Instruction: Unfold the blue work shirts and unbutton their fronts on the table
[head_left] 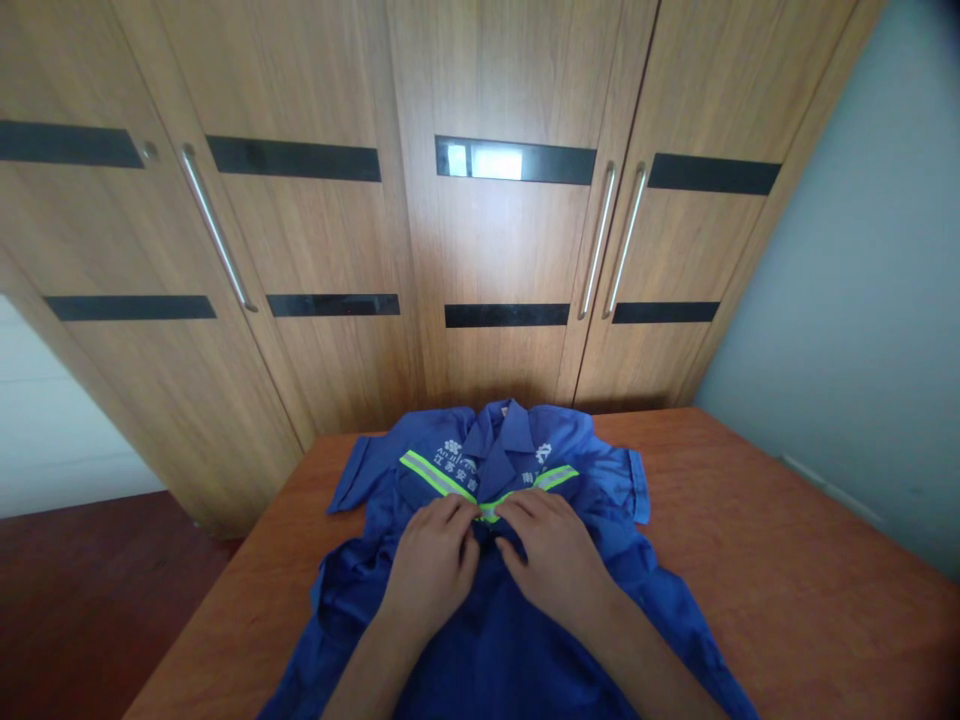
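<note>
A blue work uniform (pixel 487 610) lies spread on the table, collar away from me, with short sleeves to either side. White lettering marks its chest, and a yellow-green and silver reflective stripe (pixel 439 474) runs across it in a V. My left hand (pixel 431 550) has its thumb and fingers closed on the front of the uniform, just left of the stripe's low point. Opposite it, my right hand (pixel 551 545) pinches the cloth at the stripe with bent fingers. The fingertips of both hands nearly meet at the front opening. What exactly lies under them is partly hidden.
The reddish-brown wooden table (pixel 757 540) extends to both sides of the uniform. Behind it stands a wooden wardrobe (pixel 502 240) with black strips and long metal handles. A pale wall (pixel 847 330) borders the right side. Dark red floor (pixel 97 590) shows at the lower left.
</note>
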